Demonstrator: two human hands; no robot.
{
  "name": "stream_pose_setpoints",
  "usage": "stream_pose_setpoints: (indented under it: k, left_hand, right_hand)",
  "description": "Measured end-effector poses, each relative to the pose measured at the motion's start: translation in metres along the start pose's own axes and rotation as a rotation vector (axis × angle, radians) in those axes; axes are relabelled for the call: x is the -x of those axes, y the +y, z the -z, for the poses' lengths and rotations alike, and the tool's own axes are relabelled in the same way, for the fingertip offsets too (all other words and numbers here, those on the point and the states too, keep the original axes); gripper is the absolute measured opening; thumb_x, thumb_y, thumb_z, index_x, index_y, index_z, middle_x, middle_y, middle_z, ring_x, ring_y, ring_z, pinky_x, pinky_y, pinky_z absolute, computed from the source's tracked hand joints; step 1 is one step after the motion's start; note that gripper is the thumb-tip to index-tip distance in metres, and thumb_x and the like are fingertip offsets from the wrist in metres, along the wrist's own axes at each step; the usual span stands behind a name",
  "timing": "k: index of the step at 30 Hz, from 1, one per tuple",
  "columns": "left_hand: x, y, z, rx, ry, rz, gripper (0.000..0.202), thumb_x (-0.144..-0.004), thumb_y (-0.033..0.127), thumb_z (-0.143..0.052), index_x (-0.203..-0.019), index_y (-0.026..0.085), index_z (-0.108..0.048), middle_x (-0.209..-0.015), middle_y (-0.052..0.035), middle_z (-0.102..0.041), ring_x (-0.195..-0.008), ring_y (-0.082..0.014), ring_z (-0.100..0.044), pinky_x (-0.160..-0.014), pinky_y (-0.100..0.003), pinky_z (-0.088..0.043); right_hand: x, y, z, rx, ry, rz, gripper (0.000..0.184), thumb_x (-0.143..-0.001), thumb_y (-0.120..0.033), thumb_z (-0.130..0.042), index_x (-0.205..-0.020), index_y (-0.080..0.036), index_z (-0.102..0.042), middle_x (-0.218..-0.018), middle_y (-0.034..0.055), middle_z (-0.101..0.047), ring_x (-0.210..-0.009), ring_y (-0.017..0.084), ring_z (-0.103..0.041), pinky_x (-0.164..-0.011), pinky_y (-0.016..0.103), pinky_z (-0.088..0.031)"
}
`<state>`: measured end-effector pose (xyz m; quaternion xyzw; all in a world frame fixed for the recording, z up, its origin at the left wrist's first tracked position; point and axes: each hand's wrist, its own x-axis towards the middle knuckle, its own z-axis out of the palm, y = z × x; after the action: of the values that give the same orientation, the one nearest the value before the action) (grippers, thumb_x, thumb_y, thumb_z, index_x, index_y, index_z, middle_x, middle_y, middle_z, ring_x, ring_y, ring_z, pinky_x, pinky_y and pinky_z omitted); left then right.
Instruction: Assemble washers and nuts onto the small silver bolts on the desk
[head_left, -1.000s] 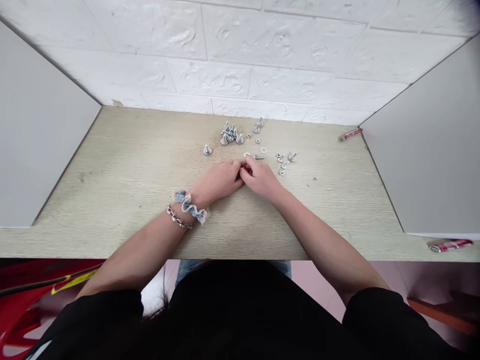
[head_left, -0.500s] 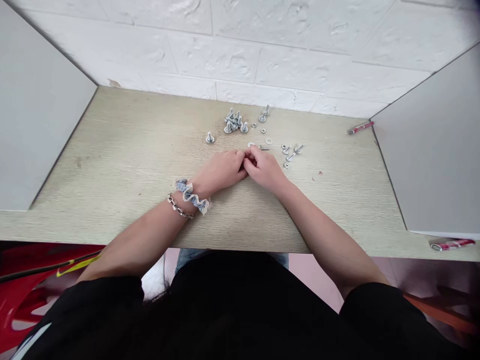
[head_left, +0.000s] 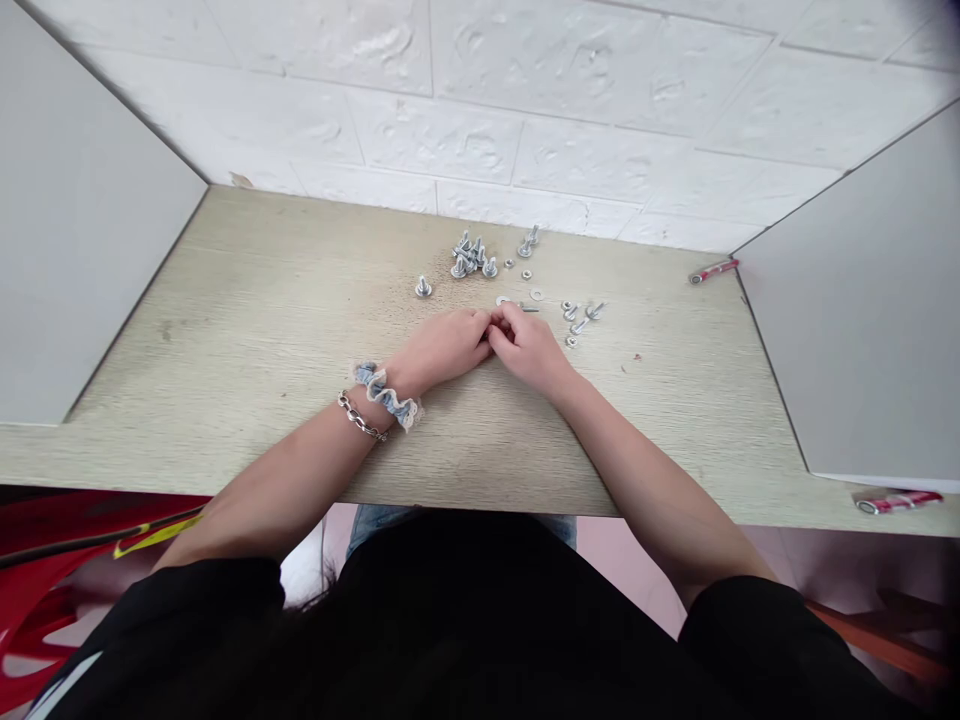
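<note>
My left hand (head_left: 448, 347) and my right hand (head_left: 529, 345) meet fingertip to fingertip over the table, both closed. What they pinch between them is hidden by the fingers. Just beyond the fingers lie a flat washer (head_left: 502, 300) and a bolt (head_left: 529, 309), partly covered by my right hand. Another washer (head_left: 536, 295) lies a little farther off. To the right of my right hand are loose bolts (head_left: 578, 326) and a nut (head_left: 571, 342). A cluster of bolts with washers on them (head_left: 470, 256) stands behind my hands, and a single one (head_left: 424, 287) sits to its left.
The pale wooden table (head_left: 247, 330) ends at a white brick-pattern wall (head_left: 480, 140). Grey panels stand at the left (head_left: 90, 230) and right (head_left: 862, 320). Two red cylinders, one at the back (head_left: 714, 271) and one at the front edge (head_left: 898, 501), lie by the right panel.
My hands stay together in nearly the same place, with a slight shift of the fingers. The whole view has tilted a little, so the table sits slightly lower in it.
</note>
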<state>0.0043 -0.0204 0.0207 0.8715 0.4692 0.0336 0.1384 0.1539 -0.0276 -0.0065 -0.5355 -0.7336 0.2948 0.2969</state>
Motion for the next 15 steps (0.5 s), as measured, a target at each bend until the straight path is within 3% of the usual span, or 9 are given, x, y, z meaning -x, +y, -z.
stream_pose_setpoints:
  k: [11, 15]
  left_hand:
    - [-0.006, -0.012, -0.008, 0.136, 0.167, 0.066, 0.026, -0.093, 0.030, -0.045, -0.099, 0.013, -0.063, -0.092, -0.0098, -0.069, -0.083, -0.0211, -0.063, -0.073, -0.031, -0.046]
    - [-0.006, -0.014, -0.008, 0.223, 0.144, 0.009, 0.020, -0.089, 0.023, -0.049, -0.096, 0.016, -0.066, -0.092, -0.0069, -0.070, -0.082, -0.0197, -0.063, -0.074, -0.030, -0.046]
  right_hand:
    - [-0.001, 0.000, -0.001, -0.120, 0.128, 0.098, 0.009, -0.087, -0.028, -0.045, -0.084, -0.020, -0.050, -0.082, 0.0027, -0.062, -0.074, 0.016, -0.055, -0.071, 0.030, -0.041]
    - [0.000, -0.001, -0.003, -0.108, 0.093, 0.103, 0.008, -0.086, -0.028, -0.047, -0.084, -0.021, -0.051, -0.080, 0.0018, -0.062, -0.071, 0.015, -0.054, -0.069, 0.030, -0.041]
